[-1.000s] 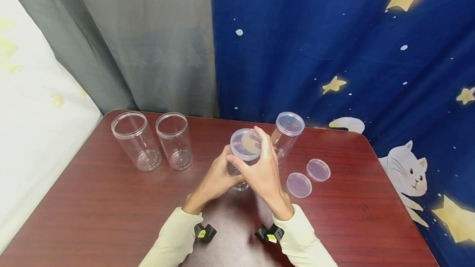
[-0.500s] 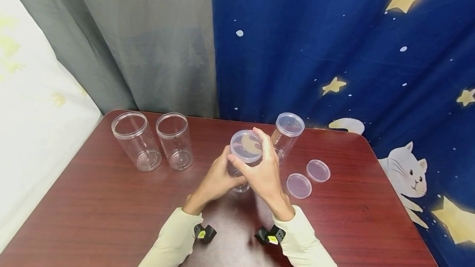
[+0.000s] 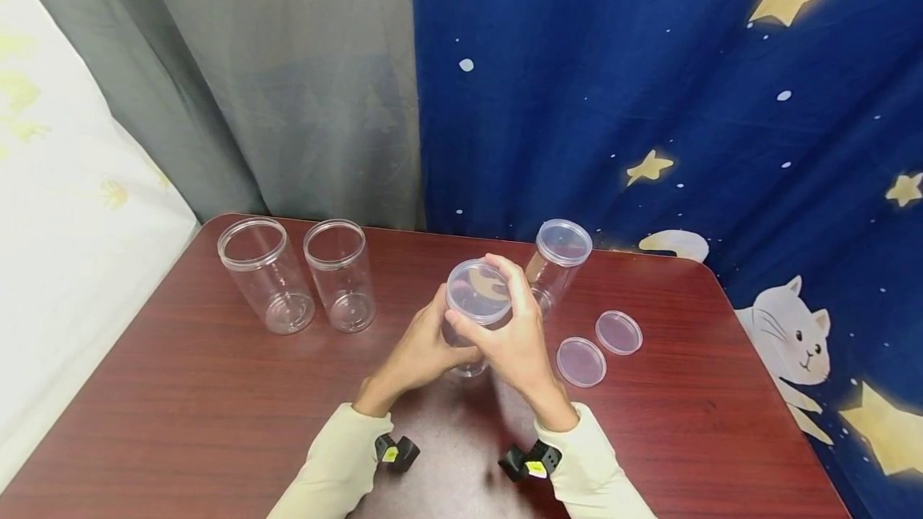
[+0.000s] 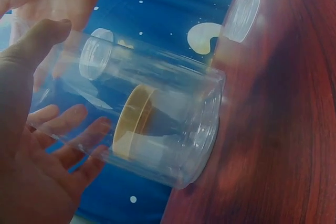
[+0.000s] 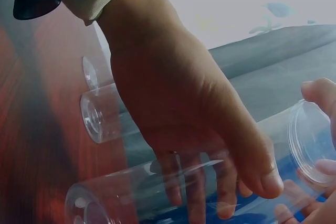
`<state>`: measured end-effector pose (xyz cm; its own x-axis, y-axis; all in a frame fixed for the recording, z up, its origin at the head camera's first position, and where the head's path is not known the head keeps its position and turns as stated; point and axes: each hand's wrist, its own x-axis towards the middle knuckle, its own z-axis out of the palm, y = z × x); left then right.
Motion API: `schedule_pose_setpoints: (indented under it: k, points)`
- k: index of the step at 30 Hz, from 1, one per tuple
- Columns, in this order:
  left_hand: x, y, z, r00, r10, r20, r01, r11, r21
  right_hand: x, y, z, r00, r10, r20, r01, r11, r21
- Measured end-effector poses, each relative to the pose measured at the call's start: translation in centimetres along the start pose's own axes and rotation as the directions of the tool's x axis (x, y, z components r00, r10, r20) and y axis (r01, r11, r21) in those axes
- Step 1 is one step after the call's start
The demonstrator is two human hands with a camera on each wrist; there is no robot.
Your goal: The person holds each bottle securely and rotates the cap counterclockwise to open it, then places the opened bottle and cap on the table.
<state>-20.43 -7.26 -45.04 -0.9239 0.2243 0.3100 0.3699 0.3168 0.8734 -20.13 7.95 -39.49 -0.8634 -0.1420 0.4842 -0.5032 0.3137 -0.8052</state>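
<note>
In the head view, a tall clear plastic jar (image 3: 469, 365) stands at mid-table between both hands, topped by a clear lid (image 3: 472, 295). My left hand (image 3: 420, 349) wraps round the jar's body below the lid. The thumb and fingers of my right hand (image 3: 513, 336) grip the lid's rim from the right. The left wrist view shows the jar's wall (image 4: 178, 103) sideways, its base close to the table. A tan round piece (image 4: 128, 124) shows through that wall. The right wrist view looks across at my left hand (image 5: 178, 87) around the jar.
Two uncovered clear jars, an outer one (image 3: 254, 245) and an inner one (image 3: 335, 247), stand at the back left. Another lidded jar (image 3: 564, 243) is right behind my right hand. Two loose lids, one nearer (image 3: 581, 361) and one farther (image 3: 618, 331), lie on the right.
Both hands stay on the jar and its lid. The lid and the right hand's fingertips have shifted slightly toward the near side. The other jars and loose lids have not moved.
</note>
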Motion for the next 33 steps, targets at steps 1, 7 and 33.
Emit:
schedule_pose_setpoints:
  k: [1, 7, 33]
  points:
    - [0.0, 0.0, 0.0, 1.0, -0.001, 0.004, 0.001, 1.0, 0.001, 0.0, 0.0, 0.0, 1.0, 0.006, 0.007, -0.006, 1.0, 0.008]
    - [0.1, 0.0, -0.3, 1.0, 0.002, 0.025, -0.002, 1.0, -0.001, 0.2, -0.1, -0.3, 0.998, 0.035, 0.045, -0.038, 0.997, 0.066]
    - [-0.1, 0.3, -1.0, 0.989, -0.002, 0.146, 0.017, 0.994, -0.105, 0.7, 0.2, -2.1, 0.963, -0.063, 0.262, 0.015, 0.983, 0.183]
